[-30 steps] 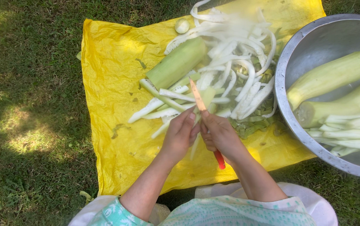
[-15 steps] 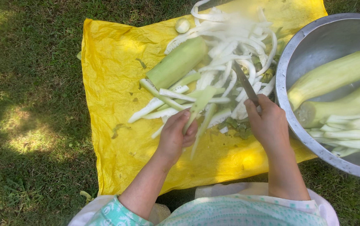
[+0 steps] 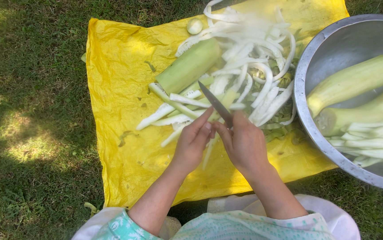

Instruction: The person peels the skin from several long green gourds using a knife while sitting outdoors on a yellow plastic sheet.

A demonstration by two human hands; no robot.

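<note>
Over the yellow sheet point(image 3: 120, 89) on the grass, the right hand point(image 3: 244, 143) grips a knife point(image 3: 215, 105) whose blade runs diagonally, tip pointing up-left toward the peeled gourd point(image 3: 188, 66), while the left hand point(image 3: 193, 141) pinches a pale gourd strip point(image 3: 223, 103) against it.

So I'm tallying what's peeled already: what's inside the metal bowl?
The metal bowl holds two whole peeled gourds and a heap of pale cut strips. Whatever lies beneath them is covered, and the frame crops the bowl's right side.
</note>
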